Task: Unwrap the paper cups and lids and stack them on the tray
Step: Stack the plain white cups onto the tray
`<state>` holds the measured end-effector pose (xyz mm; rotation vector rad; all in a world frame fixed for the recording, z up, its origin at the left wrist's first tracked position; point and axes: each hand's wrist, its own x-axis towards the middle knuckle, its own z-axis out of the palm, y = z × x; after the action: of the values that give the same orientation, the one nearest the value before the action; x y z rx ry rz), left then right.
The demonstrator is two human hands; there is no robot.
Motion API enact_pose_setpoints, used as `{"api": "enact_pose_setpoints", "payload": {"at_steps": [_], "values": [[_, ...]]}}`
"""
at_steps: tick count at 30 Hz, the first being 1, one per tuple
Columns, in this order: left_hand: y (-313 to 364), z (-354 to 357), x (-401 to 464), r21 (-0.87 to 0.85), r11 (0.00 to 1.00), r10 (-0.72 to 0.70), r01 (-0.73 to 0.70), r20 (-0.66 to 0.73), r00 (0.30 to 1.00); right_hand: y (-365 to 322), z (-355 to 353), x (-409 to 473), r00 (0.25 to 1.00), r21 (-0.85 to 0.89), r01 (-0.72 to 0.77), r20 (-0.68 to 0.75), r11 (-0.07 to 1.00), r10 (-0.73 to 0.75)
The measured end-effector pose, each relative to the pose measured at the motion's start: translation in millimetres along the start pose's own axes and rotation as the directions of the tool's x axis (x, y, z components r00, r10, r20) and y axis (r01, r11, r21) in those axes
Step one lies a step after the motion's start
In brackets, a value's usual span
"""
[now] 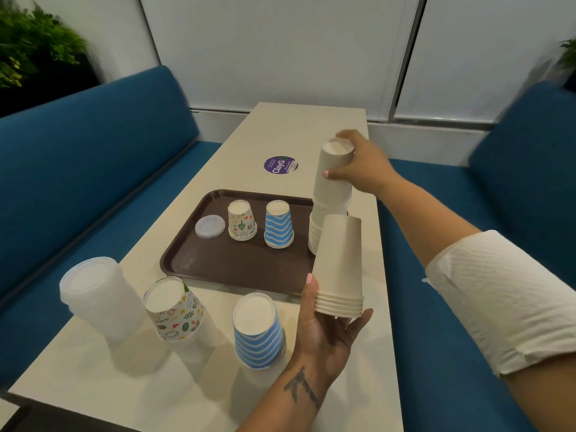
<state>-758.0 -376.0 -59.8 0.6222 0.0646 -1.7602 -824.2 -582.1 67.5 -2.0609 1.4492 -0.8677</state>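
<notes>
My left hand (pixel 327 325) holds a short stack of plain beige cups (pixel 339 266) upside down, lifted over the brown tray's (pixel 224 263) right side. My right hand (pixel 358 163) grips the top beige cup (pixel 333 173) of a taller upside-down stack (pixel 318 232) at the tray's right edge. On the tray stand a doodle-print cup stack (pixel 242 221), a blue-striped cup stack (pixel 279 224) and a clear lid (pixel 210 226). Near me on the table stand a wrapped stack of lids (pixel 96 291), a wrapped doodle-print cup stack (pixel 174 310) and a wrapped blue-striped cup stack (pixel 257 333).
The beige table (pixel 296 132) runs away from me between two blue benches (pixel 93 145). A purple round sticker (pixel 280 165) lies on it behind the tray. White wall panels stand at the far end, and a plant (pixel 31 48) is at the upper left.
</notes>
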Motion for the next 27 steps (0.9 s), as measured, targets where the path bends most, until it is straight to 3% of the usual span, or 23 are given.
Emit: {"api": "enact_pose_setpoints", "payload": {"at_steps": [7,9,11,14,20,27], "values": [[0.5,6.0,1.7,-0.020,0.999,0.040,-0.040,0.011,0.999,20.0,14.0,-9.9,0.957,-0.212,-0.079,0.258,0.974,0.134],[0.7,7.8,1.8,-0.017,0.998,0.058,-0.057,0.020,0.998,17.6,8.3,-16.3,0.960,-0.214,-0.079,0.246,0.974,0.132],[0.7,9.8,1.3,-0.015,0.997,0.070,-0.070,0.028,0.997,13.2,-1.1,-28.4,0.982,-0.134,-0.083,0.158,0.988,0.104],[0.9,13.7,0.9,0.008,0.997,0.074,-0.074,0.054,0.996,8.3,-14.9,-56.6,0.993,0.131,-0.099,0.069,0.986,0.091],[-3.7,22.1,-1.1,0.042,0.998,0.035,-0.040,0.114,0.993,5.6,-16.5,-120.4,0.915,0.447,-0.307,0.382,0.840,0.131],[-11.3,24.2,-15.8,0.042,0.998,0.034,-0.043,0.210,0.977,12.8,-20.6,-129.7,0.929,0.605,-0.354,0.316,0.713,0.194]]}}
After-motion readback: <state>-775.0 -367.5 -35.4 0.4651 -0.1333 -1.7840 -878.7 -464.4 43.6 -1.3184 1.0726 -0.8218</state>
